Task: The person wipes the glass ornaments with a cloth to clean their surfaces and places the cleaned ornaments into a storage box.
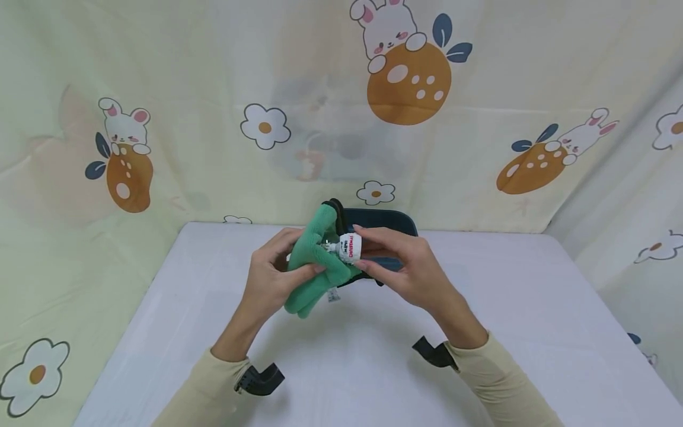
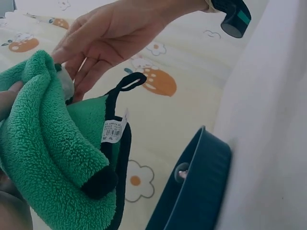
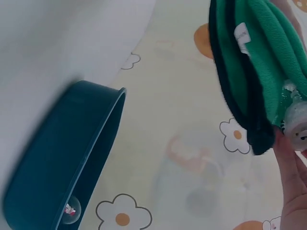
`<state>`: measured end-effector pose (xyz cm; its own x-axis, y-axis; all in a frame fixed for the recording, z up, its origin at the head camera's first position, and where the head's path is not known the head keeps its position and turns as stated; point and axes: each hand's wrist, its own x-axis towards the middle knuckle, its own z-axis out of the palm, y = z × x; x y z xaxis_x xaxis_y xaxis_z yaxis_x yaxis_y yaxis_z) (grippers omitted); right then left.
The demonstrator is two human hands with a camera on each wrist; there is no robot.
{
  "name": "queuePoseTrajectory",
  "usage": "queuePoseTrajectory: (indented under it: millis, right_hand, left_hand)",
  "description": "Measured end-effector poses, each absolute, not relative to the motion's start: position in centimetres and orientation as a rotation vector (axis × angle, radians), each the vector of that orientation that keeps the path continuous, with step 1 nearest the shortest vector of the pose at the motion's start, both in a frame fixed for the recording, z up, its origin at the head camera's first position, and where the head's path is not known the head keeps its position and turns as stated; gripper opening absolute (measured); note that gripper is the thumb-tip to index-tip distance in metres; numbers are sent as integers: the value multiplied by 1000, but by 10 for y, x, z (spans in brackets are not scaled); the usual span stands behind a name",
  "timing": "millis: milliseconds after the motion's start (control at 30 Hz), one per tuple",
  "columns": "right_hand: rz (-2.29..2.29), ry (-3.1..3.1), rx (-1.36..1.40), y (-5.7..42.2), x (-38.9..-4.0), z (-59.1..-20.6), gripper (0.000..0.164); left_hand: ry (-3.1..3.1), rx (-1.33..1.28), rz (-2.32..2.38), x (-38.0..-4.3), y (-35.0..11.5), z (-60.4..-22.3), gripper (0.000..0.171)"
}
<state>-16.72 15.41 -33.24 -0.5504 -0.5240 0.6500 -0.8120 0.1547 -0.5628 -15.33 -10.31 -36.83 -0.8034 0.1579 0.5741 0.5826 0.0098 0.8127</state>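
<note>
My left hand (image 1: 271, 268) grips a folded green towel (image 1: 312, 261) with dark edging, its thumb lying over the front fold. Between thumb and fingertips my right hand (image 1: 409, 261) pinches the white base of a small snow globe (image 1: 350, 248), which carries red and dark lettering. The globe's clear end points left into the towel's folds, partly hidden by the cloth. In the right wrist view the snow globe (image 3: 296, 125) sits against the green towel (image 3: 271, 57). A white label (image 2: 113, 131) and a dark loop hang from the towel in the left wrist view.
Behind the hands a dark blue bin (image 1: 408, 220) stands on the white table (image 1: 341, 367). Inside it shows a clear ball (image 3: 72, 211) with a small figure. A printed curtain (image 1: 213, 71) hangs behind the table. Both wrists carry black camera mounts (image 1: 261, 379).
</note>
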Motion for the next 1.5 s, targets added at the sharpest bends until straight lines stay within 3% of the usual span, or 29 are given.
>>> queuePoseTrajectory:
  millis: [233,967,1500]
  right_hand:
    - [1156,-1975,1382,152,-173,-334,45]
    - [726,-1832,1461,151,-176,-330,39]
    - [1034,-1960,1341,151,-176,-333,45]
  left_hand:
    - [-2001,-706,-1939,-154,-106,-367,45]
    - [-2139,-617,-2041,-156,-109,-365,46]
    - [-2037,-731,-1909,-153,-106,-368,54]
